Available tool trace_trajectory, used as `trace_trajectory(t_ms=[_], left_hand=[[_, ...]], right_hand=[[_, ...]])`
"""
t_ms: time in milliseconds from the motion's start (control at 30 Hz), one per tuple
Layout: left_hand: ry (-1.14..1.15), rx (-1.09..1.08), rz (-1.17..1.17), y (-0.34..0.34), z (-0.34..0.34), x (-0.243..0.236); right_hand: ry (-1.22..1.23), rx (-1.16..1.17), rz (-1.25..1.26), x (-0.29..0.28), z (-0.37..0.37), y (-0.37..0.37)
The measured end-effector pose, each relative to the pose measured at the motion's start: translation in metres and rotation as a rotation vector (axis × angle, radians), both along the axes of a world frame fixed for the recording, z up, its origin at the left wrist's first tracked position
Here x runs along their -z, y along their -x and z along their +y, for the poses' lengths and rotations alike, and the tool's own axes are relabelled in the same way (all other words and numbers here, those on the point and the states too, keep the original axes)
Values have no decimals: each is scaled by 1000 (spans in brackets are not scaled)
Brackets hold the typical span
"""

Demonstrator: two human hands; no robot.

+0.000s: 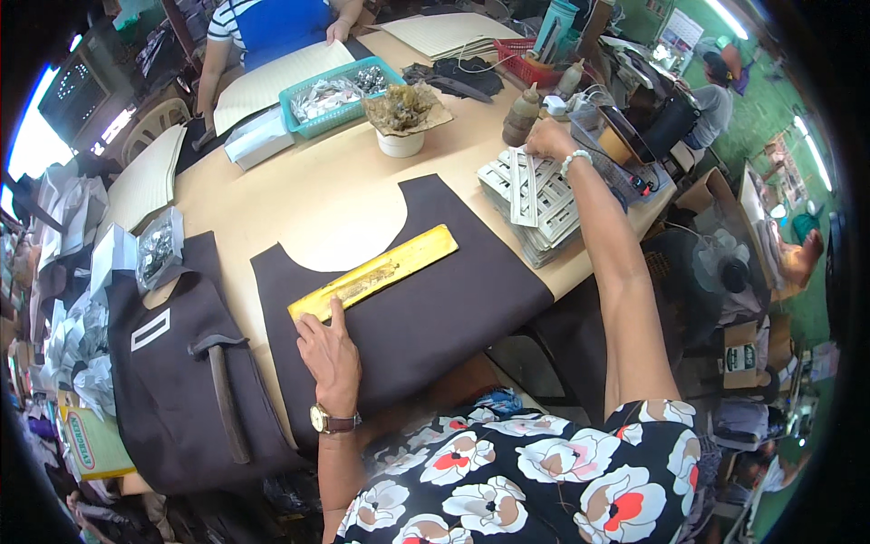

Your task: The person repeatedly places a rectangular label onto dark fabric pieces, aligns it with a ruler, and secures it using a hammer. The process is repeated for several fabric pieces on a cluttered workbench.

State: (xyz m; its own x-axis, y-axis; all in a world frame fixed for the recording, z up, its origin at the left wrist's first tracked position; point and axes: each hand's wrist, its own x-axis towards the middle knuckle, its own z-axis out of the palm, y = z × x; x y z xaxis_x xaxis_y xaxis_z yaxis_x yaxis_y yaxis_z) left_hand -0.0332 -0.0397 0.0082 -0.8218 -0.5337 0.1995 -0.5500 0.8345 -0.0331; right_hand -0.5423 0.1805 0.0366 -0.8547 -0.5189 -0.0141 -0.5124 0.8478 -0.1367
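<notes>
Left fingers (338,313) open on the bar (419,257); right fingers (536,142) I can't read: a tug could topple the frames (555,218).

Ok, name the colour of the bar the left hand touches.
The bar is yellow, smeared brown; the head view shows it best.

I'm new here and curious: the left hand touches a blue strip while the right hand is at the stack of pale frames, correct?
Not quite: the head view shows the strip is yellow. The left hand touches it; the right hand is at that stack.
</notes>
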Motion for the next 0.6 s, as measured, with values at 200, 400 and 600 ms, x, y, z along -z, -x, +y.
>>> trace_trajectory(t_ms=[200, 400, 600], left_hand=[[17, -29, -14, -10, -5, 0], [18, -19, -19, -7, -2, -3], [53, -13, -7, -9, -3, 0]], right_hand=[[-46, 225, 55, -65, -47, -111], [-17, 234, 146, -56, -47, -127], [44, 231, 109, -55, -52, -117]])
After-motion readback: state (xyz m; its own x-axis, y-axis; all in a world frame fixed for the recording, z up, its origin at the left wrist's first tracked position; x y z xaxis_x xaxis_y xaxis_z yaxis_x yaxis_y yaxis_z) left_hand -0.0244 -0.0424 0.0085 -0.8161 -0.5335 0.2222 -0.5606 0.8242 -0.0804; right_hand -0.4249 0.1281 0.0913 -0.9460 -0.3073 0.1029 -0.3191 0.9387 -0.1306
